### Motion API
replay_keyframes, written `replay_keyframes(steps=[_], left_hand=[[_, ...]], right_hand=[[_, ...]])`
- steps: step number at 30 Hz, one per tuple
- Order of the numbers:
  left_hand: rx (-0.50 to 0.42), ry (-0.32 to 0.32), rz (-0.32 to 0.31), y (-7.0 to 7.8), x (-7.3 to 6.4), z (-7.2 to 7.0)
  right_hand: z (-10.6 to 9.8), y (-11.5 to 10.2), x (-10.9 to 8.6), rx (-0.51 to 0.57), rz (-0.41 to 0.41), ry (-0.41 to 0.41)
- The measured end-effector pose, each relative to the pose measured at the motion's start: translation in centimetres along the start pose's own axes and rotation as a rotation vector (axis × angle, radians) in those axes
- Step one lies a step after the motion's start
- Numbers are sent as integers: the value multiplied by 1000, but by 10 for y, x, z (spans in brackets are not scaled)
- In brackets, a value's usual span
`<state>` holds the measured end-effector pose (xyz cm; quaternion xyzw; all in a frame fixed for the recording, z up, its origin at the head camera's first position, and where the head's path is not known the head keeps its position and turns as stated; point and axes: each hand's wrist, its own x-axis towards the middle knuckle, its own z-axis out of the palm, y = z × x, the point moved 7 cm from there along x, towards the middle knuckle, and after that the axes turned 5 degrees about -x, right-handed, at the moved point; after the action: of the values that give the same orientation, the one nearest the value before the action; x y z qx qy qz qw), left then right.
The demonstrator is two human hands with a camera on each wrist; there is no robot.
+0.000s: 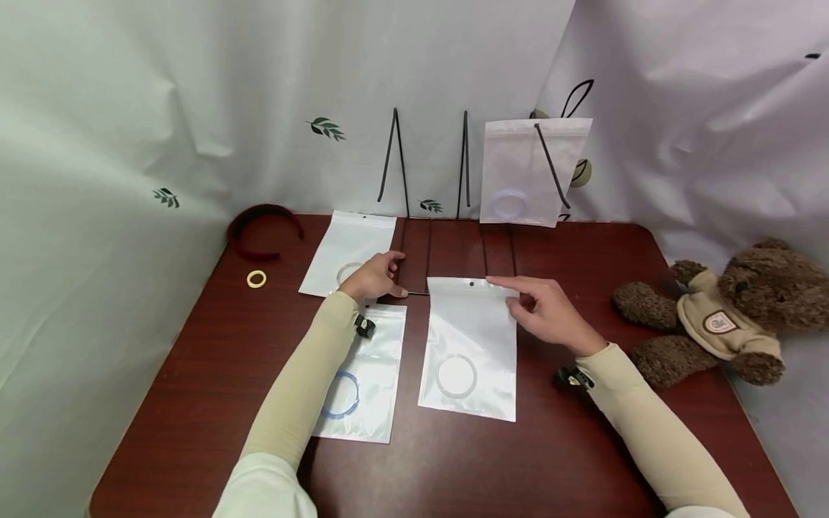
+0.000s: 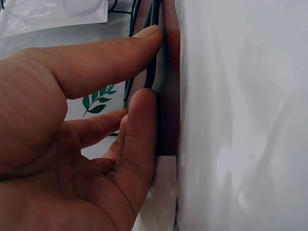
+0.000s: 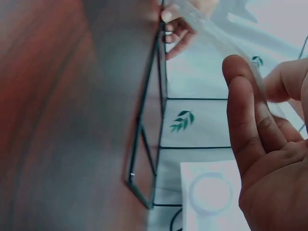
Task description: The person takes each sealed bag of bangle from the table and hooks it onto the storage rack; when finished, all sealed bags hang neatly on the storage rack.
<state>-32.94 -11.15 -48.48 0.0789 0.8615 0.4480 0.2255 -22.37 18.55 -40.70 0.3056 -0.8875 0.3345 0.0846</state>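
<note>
The right hand [image 1: 550, 313] pinches the top right edge of a white zip bag [image 1: 473, 324], which hangs with its punched hole up and a clear ring showing inside. In the right wrist view the bag [image 3: 211, 29], seen edge-on, runs between thumb and fingers. At the front left corner of a black wire display rack [image 1: 429, 252], the left hand [image 1: 376, 277] holds the base wire. Its thumb and fingertips meet the wire [image 2: 151, 72] in the left wrist view. Another zip bag [image 1: 512, 162] with a pale purple ring hangs on the rack's right hook.
A zip bag [image 1: 343, 241] lies behind the left hand; another with a blue ring [image 1: 382, 374] lies partly under the left forearm. A dark red headband [image 1: 241, 244] and a small yellow ring [image 1: 256, 279] are at the left. A brown teddy bear [image 1: 725, 313] lies at the right edge.
</note>
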Motion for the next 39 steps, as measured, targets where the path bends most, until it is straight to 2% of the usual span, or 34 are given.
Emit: replay_keyframes(steps=[5,11,16,21,29,39], left_hand=[[3,-1,-3,0,-1,0],[-6,2,-3,0,-2,0],[4,3,9,0,-2,-1],[4,5,6,-1,-2,-1],[7,6,17,1,-2,-1],[35,6,23,3,-3,-1]], right_hand=[[-15,-8,0,-15,-17,93],[-34,-20,4,16,-7,248],[-53,-47,12,64,-19,354],[-73,-78,20,98,-99,439],[-83,-83,34,34,-242,532],[-90,-102,55,-115,-341,650]])
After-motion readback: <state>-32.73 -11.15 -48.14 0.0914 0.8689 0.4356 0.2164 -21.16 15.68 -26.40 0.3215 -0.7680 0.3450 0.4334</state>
